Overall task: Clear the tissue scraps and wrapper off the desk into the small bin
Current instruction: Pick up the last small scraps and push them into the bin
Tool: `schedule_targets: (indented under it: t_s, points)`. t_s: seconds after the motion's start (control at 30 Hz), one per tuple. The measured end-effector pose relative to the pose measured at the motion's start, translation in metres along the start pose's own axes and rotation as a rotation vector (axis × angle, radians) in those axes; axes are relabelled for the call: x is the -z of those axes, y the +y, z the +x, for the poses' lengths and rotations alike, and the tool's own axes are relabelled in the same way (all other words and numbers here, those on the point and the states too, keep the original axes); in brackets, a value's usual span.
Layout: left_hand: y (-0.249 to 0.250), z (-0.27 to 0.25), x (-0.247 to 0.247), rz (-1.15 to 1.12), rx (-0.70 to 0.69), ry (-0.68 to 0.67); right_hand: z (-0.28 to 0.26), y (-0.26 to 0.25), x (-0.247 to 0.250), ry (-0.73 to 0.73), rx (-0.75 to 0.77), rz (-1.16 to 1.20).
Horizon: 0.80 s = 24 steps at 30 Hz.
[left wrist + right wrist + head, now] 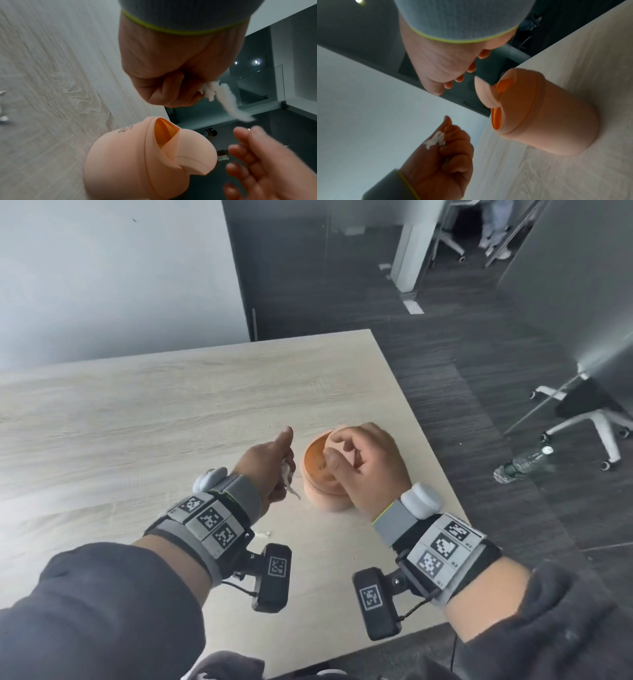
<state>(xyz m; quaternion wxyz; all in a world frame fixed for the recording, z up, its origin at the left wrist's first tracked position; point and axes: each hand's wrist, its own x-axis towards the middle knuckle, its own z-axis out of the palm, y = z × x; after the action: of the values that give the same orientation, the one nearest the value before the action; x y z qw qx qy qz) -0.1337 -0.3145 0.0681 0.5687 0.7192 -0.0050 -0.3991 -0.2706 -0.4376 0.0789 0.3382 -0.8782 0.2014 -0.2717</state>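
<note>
The small peach bin (pixel 320 491) stands on the desk near its right edge, its swing lid (pixel 188 148) tilted so the orange inside shows. My left hand (pixel 279 467) is just left of the bin and grips a bunch of white tissue scraps (pixel 287 479), which stick out of the fist (pixel 221 93). My right hand (pixel 346 453) hovers over the bin's right side, fingers (pixel 243 161) loosely bent and holding nothing; it stays apart from the bin (pixel 539 115). The right wrist view shows the tissue (pixel 435 139) in the left hand (pixel 447 148).
One small white scrap (pixel 264 534) lies on the pale wood desk (pixel 137 422) near my left wrist. More white bits (pixel 3 106) show at the left edge of the left wrist view. An office chair (pixel 589 412) and a plastic bottle (pixel 520 465) are on the dark floor to the right.
</note>
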Motion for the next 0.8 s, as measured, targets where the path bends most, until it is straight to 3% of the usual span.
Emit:
schedule_targets:
  t_s: [0.13, 0.2, 0.3, 0.43, 0.57, 0.67, 0.8]
  points:
    - [0.009, 0.012, -0.011, -0.023, -0.058, 0.033, 0.004, 0.027, 0.006, 0.014, -0.244, 0.065]
    - [0.012, 0.016, -0.021, -0.046, -0.034, 0.044, 0.002, 0.037, 0.006, 0.001, -0.293, 0.107]
    - [0.014, 0.02, -0.031, -0.134, 0.047, 0.038, -0.002, 0.047, 0.006, -0.002, -0.314, 0.116]
    - [0.01, 0.024, -0.032, -0.179, 0.038, 0.018, 0.0, 0.052, 0.005, 0.009, -0.311, 0.13]
    - [0.007, 0.026, -0.025, -0.275, 0.075, -0.097, 0.007, 0.051, 0.003, 0.017, -0.298, 0.155]
    - [0.007, 0.028, -0.023, -0.178, 0.098, -0.132, 0.011, 0.05, 0.0, -0.002, -0.294, 0.156]
    - [0.017, 0.022, -0.024, -0.054, 0.026, -0.079, 0.015, 0.048, -0.005, -0.023, -0.262, 0.141]
